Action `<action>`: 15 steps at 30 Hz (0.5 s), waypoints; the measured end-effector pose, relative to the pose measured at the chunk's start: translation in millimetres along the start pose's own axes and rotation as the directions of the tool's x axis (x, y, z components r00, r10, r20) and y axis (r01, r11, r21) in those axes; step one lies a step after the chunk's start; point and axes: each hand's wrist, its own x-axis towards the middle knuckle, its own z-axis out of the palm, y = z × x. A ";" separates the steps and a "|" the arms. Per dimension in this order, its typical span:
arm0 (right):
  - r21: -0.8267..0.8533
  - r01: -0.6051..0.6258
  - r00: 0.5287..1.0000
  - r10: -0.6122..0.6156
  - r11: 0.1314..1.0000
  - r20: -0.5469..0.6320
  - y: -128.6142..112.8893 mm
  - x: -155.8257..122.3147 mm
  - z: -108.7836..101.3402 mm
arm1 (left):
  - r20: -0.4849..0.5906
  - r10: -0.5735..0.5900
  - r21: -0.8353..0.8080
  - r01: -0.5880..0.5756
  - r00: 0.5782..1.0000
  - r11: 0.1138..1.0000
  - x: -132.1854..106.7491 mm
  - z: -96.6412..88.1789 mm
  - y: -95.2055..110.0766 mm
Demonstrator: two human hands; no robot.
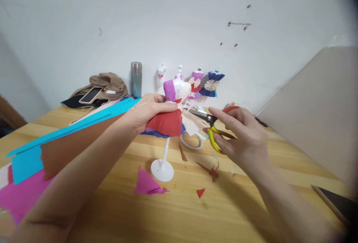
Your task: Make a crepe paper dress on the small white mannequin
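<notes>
My left hand [149, 114] is closed around the waist of a small white mannequin [179, 90] on a stand with a round base [162, 170]. The mannequin wears a purple paper top and a red paper skirt [167, 122]. My right hand [240, 134] grips yellow-handled scissors [208, 121]. Their blades point left at the cream paper piece [192, 123] on the skirt's right side. Both hands are held above the wooden table [195, 213].
Blue, brown and pink paper sheets [41, 153] lie at the left. Paper scraps [148, 185] and a tape roll [191, 142] sit on the table. Behind stand more dressed mannequins [208, 84], a grey flask [136, 78], and a phone [91, 94] on brown cloth. A board [316, 112] leans at the right.
</notes>
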 end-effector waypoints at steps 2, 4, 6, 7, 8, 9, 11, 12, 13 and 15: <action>-0.044 0.023 0.999 -0.025 0.999 -0.034 1.7 0.4 -0.6 | 0.025 -0.013 0.024 0.012 1.000 1.000 -2.8 3.9 1.4; -0.094 0.033 0.998 -0.039 0.995 -0.058 2.5 1.6 -1.7 | 0.043 -0.025 0.040 0.024 0.999 0.999 -4.8 6.9 2.1; -0.153 0.054 0.995 -0.066 0.987 -0.071 2.8 3.0 -2.9 | 0.053 -0.039 0.046 0.036 0.998 0.998 -6.2 8.9 2.6; -0.183 0.071 0.994 -0.085 0.981 -0.074 3.0 3.5 -3.3 | 0.057 -0.043 0.046 0.040 0.997 0.998 -6.6 9.5 2.7; -0.213 0.090 0.991 -0.107 0.973 -0.074 3.4 3.8 -3.6 | 0.059 -0.046 0.043 0.043 0.997 0.998 -7.0 9.9 3.0; -0.239 0.108 0.989 -0.128 0.965 -0.071 3.9 3.9 -3.7 | 0.061 -0.049 0.040 0.047 0.997 0.998 -7.2 10.0 3.2; -0.274 0.132 0.985 -0.156 0.952 -0.068 5.3 3.8 -3.8 | 0.065 -0.055 0.038 0.052 0.996 0.998 -7.5 10.0 3.7; -0.281 0.140 0.984 -0.164 0.950 -0.066 5.9 3.8 -4.0 | 0.069 -0.057 0.037 0.055 0.996 0.998 -7.7 9.9 4.0; -0.285 0.145 0.983 -0.170 0.948 -0.064 6.6 3.8 -4.2 | 0.074 -0.059 0.036 0.056 0.996 0.998 -7.8 9.6 4.2; -0.303 0.163 0.980 -0.190 0.939 -0.061 7.5 4.1 -5.4 | 0.093 -0.060 0.035 0.057 0.994 0.998 -8.2 9.0 4.7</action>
